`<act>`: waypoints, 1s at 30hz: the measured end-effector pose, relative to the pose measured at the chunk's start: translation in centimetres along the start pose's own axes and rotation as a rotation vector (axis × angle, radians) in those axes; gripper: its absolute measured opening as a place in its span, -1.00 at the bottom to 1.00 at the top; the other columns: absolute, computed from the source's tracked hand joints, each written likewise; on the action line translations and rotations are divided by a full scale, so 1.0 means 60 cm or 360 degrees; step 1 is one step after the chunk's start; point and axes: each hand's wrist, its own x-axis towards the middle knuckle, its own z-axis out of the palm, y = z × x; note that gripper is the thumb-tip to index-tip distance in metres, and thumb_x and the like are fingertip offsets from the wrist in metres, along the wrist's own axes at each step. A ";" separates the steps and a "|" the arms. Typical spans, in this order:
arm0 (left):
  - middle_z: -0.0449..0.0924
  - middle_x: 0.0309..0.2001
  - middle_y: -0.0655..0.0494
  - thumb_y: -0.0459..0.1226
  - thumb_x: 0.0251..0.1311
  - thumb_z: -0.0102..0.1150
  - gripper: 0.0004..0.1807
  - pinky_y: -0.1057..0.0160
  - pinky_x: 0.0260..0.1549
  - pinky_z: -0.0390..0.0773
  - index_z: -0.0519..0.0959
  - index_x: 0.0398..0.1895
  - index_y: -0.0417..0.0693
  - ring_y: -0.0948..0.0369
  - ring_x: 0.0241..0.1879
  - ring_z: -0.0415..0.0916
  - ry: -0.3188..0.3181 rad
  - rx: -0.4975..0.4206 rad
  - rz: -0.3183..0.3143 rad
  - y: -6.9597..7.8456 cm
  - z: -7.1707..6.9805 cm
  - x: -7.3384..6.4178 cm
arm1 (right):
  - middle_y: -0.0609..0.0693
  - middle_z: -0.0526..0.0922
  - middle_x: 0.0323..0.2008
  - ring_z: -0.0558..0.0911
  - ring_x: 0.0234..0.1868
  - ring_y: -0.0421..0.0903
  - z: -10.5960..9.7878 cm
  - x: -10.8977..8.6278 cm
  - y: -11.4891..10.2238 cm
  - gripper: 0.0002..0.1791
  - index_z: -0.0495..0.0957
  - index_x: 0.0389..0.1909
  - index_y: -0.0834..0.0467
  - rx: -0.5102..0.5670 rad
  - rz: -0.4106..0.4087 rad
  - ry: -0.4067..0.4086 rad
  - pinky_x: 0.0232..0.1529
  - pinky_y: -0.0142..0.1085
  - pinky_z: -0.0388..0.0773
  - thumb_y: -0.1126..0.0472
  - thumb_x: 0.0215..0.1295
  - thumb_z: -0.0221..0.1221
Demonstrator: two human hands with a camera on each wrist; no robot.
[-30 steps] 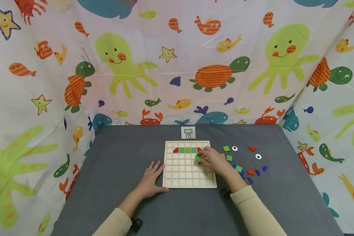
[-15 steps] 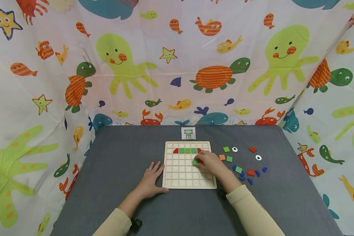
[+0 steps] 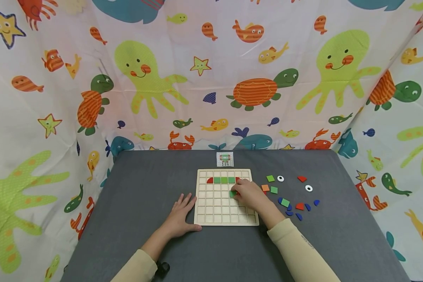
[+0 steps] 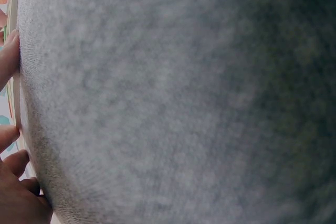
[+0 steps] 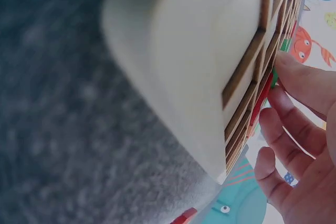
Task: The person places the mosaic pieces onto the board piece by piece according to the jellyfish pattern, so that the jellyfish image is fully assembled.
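A wooden grid board (image 3: 211, 211) lies on the grey table. In its upper part runs a row of three green square tiles (image 3: 224, 180) with a red rounded tile (image 3: 210, 180) at the left end and another red tile (image 3: 237, 179) at the right. My right hand (image 3: 252, 194) pinches a green square tile (image 3: 232, 194) at a grid cell below that row. The right wrist view has a red tile (image 5: 261, 99) right beside the held green one (image 5: 274, 78). My left hand (image 3: 179, 216) lies with spread fingers against the board's left edge, thumb at its lower corner.
Right of the board are loose green tiles (image 3: 270, 178), an orange square (image 3: 265, 188), white rings (image 3: 280, 178), red pieces (image 3: 300, 206) and several blue half-rounds (image 3: 299, 216). A small picture card (image 3: 225, 159) lies behind the board. A patterned curtain (image 3: 211, 90) hangs behind the table.
My right hand has moved the green tile slightly toward me and left, down to a lower grid row. The left hand has kept its place at the board.
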 end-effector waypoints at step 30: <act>-0.08 0.64 0.02 0.19 -0.12 0.55 0.23 -0.26 0.51 -0.09 0.10 0.62 0.09 -0.12 0.63 -0.32 0.0021 -0.0009 -0.0007 -0.003 0.005 0.003 | 0.05 0.69 -0.08 0.63 -0.21 -0.05 -0.054 -0.018 0.066 -0.71 0.71 0.03 0.17 0.0239 0.0150 0.0060 -0.17 -0.12 0.64 0.24 0.30 0.35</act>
